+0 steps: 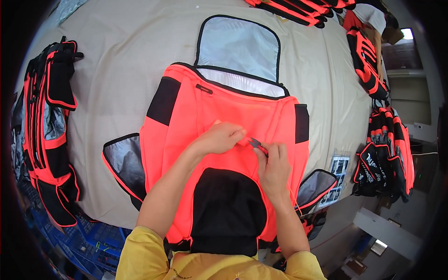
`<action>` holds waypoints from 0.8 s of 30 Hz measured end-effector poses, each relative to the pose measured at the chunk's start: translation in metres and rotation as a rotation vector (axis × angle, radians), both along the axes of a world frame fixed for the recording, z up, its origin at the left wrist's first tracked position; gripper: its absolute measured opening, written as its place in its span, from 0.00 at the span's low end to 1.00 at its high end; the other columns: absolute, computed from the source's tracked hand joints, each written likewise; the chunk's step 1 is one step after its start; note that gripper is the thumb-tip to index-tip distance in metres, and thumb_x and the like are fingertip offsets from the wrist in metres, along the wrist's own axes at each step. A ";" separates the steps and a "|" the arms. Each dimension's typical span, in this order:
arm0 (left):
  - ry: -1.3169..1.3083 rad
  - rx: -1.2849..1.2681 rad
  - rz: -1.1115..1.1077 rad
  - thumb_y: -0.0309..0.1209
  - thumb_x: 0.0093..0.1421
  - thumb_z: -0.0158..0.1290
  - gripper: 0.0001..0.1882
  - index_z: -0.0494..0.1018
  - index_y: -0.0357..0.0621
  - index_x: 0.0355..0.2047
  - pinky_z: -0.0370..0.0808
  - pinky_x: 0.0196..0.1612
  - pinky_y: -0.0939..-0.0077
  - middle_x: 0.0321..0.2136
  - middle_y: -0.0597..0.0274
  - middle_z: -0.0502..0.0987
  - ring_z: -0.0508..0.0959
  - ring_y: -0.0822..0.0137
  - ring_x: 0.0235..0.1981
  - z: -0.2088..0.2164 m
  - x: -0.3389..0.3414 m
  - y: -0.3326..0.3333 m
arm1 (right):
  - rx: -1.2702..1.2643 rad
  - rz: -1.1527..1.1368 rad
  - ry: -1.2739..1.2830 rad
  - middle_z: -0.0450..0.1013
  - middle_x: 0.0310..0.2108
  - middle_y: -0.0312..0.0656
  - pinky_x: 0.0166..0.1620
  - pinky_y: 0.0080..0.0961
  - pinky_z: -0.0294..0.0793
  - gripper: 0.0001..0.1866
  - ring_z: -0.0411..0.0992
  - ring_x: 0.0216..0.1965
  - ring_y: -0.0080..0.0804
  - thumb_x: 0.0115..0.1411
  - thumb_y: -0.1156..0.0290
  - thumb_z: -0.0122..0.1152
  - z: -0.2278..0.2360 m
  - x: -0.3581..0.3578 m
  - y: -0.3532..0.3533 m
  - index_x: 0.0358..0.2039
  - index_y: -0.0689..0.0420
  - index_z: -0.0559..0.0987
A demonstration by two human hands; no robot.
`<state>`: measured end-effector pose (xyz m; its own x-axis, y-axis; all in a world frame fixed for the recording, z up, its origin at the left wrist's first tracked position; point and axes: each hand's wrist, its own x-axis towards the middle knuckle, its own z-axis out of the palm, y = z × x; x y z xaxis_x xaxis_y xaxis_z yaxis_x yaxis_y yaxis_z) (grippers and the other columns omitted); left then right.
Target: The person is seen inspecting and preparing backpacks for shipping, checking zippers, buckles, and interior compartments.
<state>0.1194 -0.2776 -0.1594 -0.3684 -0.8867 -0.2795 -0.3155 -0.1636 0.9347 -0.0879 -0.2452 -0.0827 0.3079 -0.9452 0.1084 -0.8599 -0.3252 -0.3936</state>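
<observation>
A bright orange-red bag (224,108) with black side patches lies in front of me on the covered table. Its silver-lined lid flap (238,46) is folded back, away from me. My left hand (219,137) is closed at the middle of the front panel, its fingertips seeming to pinch a bit of the orange fabric. Small thread snips (255,143) are in my right hand (273,170), their blades pointing at the left fingertips. Any thread there is too fine to make out. Silver-lined side flaps (127,161) spread out at both sides.
More orange and black bags (46,140) stand in a row at the left, with others (298,10) at the far edge and right (387,154). A printed sheet (337,175) lies near the table's right edge. Blue crates (88,242) are below left. Another person (373,28) is at the far right.
</observation>
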 end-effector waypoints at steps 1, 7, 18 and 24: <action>-0.003 -0.017 0.003 0.40 0.74 0.47 0.21 0.68 0.37 0.28 0.70 0.46 0.61 0.20 0.52 0.67 0.69 0.59 0.24 -0.002 0.000 0.001 | -0.008 0.016 0.029 0.71 0.38 0.43 0.32 0.39 0.75 0.12 0.76 0.34 0.45 0.65 0.64 0.69 0.002 0.001 -0.002 0.42 0.58 0.79; -0.015 -0.014 -0.001 0.42 0.75 0.45 0.21 0.69 0.39 0.28 0.64 0.55 0.57 0.23 0.50 0.71 0.72 0.55 0.28 -0.004 -0.003 0.002 | -0.043 0.086 0.147 0.72 0.37 0.41 0.32 0.39 0.75 0.12 0.76 0.35 0.43 0.64 0.62 0.70 0.016 0.010 -0.012 0.39 0.56 0.80; -0.020 -0.016 -0.020 0.44 0.75 0.43 0.23 0.69 0.42 0.27 0.61 0.55 0.53 0.24 0.52 0.74 0.75 0.50 0.32 -0.005 0.000 0.002 | -0.055 0.073 0.200 0.72 0.37 0.41 0.32 0.40 0.76 0.10 0.77 0.37 0.43 0.64 0.64 0.69 0.026 0.016 -0.007 0.39 0.56 0.79; -0.049 0.017 -0.027 0.44 0.76 0.43 0.21 0.72 0.42 0.32 0.59 0.61 0.54 0.26 0.53 0.75 0.76 0.54 0.34 -0.003 0.000 0.001 | -0.031 -0.025 0.145 0.73 0.39 0.44 0.32 0.41 0.76 0.12 0.77 0.36 0.45 0.64 0.65 0.70 0.022 0.003 -0.007 0.40 0.57 0.79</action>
